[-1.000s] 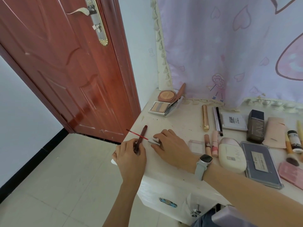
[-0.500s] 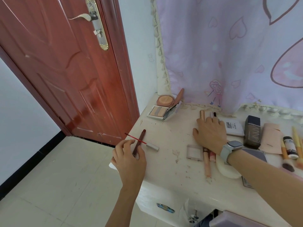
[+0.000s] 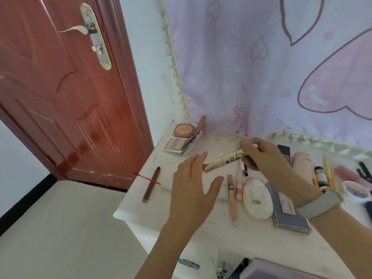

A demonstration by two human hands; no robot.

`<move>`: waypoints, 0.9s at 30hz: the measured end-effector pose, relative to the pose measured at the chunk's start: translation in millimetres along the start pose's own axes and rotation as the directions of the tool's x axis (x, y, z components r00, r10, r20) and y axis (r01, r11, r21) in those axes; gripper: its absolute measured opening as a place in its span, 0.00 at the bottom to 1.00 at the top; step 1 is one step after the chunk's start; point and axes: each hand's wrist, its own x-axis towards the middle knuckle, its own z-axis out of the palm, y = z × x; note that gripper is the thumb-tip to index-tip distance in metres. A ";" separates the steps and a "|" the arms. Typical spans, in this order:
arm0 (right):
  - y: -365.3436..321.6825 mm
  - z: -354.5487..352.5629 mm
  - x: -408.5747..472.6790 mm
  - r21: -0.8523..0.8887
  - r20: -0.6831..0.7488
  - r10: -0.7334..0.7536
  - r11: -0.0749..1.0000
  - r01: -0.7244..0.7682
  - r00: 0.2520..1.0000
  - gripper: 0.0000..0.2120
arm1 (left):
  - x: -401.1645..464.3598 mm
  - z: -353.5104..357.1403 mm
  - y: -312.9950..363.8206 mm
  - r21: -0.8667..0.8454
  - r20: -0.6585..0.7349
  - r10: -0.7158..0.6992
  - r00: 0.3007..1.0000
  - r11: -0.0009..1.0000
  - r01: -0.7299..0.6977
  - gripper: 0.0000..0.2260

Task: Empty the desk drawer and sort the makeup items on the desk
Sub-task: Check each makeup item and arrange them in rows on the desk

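You've let go of the brown pencil at nine o'clock, your left hand hovers with fingers wide, and your right hand now grips the gold tube, sorting it leftward.

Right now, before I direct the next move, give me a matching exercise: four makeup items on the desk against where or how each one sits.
Things:
1. gold tube
2. dark red stick
3. round blush compact
4. white oval case

States:
a. open, at the desk's back corner by the curtain
b. flat between the pink tubes and the grey palette
c. gripped at one end by the right hand
d. lying alone near the desk's door-side edge

Pairs: 1-c, 2-d, 3-a, 4-b
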 end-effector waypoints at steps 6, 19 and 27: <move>15.3 12.0 -30.1 -0.096 0.168 -0.021 0.995 0.038 0.985 0.11 | -11.7 6.4 18.2 0.128 0.271 -0.011 0.963 0.991 -0.025 0.25; 18.9 -2.6 -36.3 -0.226 0.456 -0.179 0.924 0.308 0.872 0.03 | -9.6 -25.1 -4.1 -0.201 0.631 -0.171 0.757 0.906 0.372 0.08; 18.5 2.3 -37.2 -0.403 0.325 -0.166 0.867 0.295 0.931 0.10 | -6.2 -16.8 8.6 -0.112 0.555 -0.128 0.822 0.968 0.227 0.01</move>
